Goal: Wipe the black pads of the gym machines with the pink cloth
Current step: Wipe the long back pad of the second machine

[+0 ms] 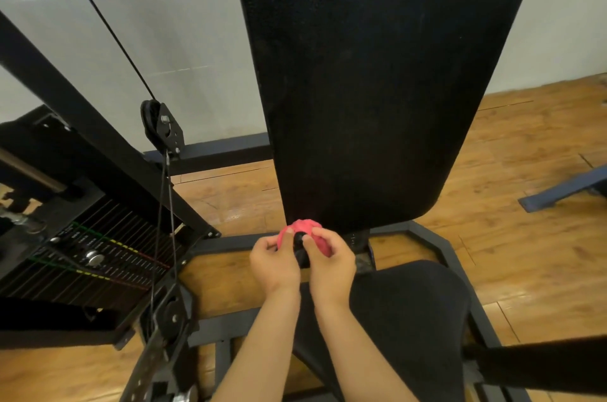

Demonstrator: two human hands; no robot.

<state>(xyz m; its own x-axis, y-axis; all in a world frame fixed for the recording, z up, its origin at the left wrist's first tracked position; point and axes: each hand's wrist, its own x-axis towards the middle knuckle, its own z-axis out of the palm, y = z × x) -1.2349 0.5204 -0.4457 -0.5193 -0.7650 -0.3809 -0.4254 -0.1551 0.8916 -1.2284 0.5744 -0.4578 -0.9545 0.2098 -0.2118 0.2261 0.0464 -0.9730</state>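
Seat (410,319) lay nearest, touched by neither hand. Cloth (303,227) was bunched into a wad and pinched from both sides, left hand (276,262) and right hand (331,262) both curled onto it, probably to form a firm wiping face. Wad was held at the lower edge of the back pad (377,89), contact not confirmable, likely so that strokes could be started from the bottom.

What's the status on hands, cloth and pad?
Left hand and right hand both pinch pink cloth. Cloth bunched at lower edge of back pad. Black knob between the hands.
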